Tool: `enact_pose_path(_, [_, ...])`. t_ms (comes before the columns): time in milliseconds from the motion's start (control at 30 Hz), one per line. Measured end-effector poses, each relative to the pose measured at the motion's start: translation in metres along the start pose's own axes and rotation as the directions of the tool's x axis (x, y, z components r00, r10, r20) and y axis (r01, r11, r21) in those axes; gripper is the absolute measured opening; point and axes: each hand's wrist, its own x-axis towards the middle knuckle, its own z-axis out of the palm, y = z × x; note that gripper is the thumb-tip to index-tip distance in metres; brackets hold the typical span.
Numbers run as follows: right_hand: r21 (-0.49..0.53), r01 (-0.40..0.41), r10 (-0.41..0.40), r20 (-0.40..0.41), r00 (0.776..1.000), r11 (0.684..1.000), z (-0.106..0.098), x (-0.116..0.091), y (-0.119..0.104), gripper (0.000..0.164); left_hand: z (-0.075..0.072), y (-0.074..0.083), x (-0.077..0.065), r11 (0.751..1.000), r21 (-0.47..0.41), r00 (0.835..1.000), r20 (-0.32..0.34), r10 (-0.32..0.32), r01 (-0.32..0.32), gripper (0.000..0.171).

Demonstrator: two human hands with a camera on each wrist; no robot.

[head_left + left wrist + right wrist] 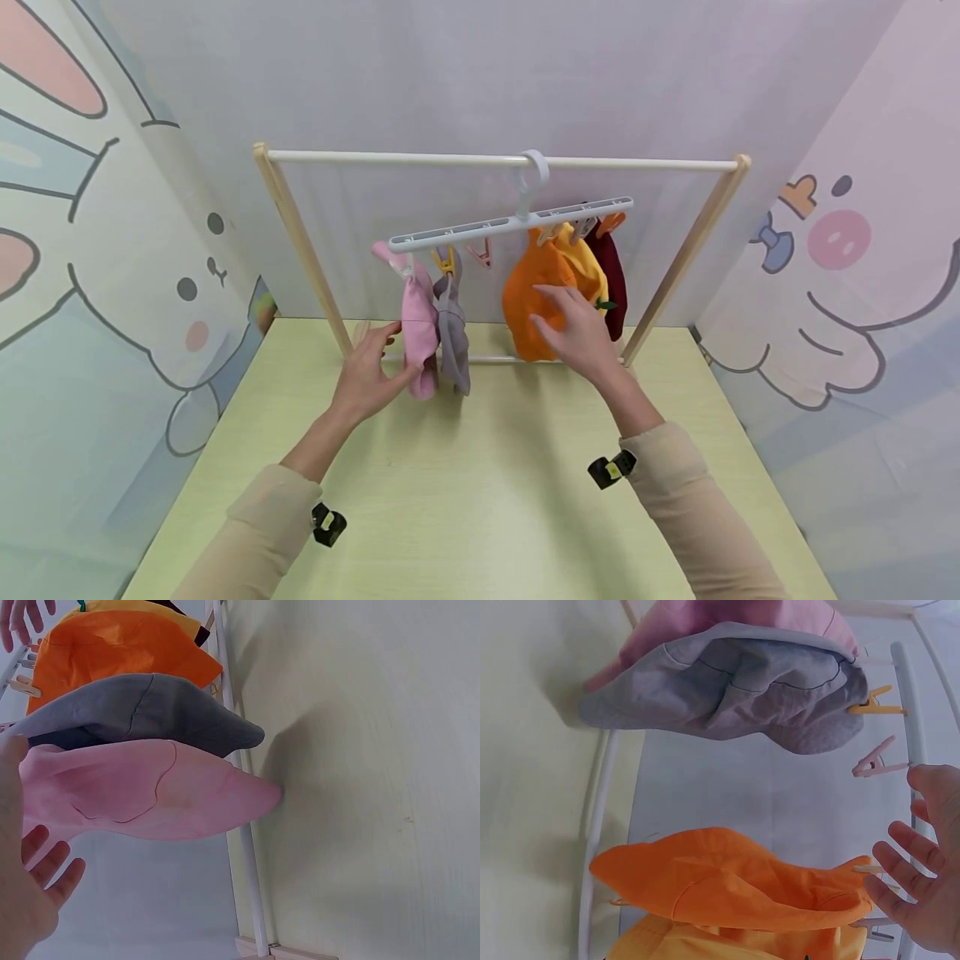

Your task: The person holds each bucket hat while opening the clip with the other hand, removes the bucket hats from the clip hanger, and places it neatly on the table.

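Observation:
A pink bucket hat [420, 325] and a grey bucket hat [452, 333] hang by clips on the left of a pale clip hanger [517, 222]. My left hand [369, 372] is spread beside the pink hat's left edge, thumb near its brim; whether it touches is unclear. On the hanger's right side hang an orange hat [532, 292], a yellow hat [585, 262] and a dark red hat [611, 283]. My right hand [577, 333] is in front of the orange hat with fingers apart, holding nothing. In the right wrist view, that hand [930, 862] is near the clips.
The hanger hooks over the white bar [405, 157] of a rack with wooden side posts [686, 258]. A pink clip [482, 252] hangs without a hat between the two groups. Beneath is a light wooden tabletop [465, 500], with cartoon-printed curtains [840, 292] around it.

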Motion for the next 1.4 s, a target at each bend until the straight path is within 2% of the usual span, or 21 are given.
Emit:
enact_pose_path(533, [-0.029,0.02,-0.019,0.052,0.998,0.999,0.01,0.017,-0.02,0.041,0.007,0.004,0.005,0.995,-0.094,0.999,0.011,-0.036,0.037,0.067])
enact_pose_path(833, [-0.045,0.038,-0.034,0.09,0.995,0.998,0.015,0.025,-0.027,0.043,0.01,0.008,0.008,0.991,-0.103,0.996,0.042,-0.078,0.082,0.068])
enact_pose_path(1067, [-0.032,0.053,-0.049,0.112,0.992,0.998,0.017,0.029,-0.036,0.044,0.012,0.012,0.009,0.986,-0.146,0.996,0.038,-0.081,0.086,0.061])
enact_pose_path(1400, [-0.025,0.073,-0.07,0.121,0.99,0.997,0.022,0.031,-0.043,0.043,0.012,0.017,0.008,0.974,-0.182,0.991,0.054,-0.124,0.132,0.048])
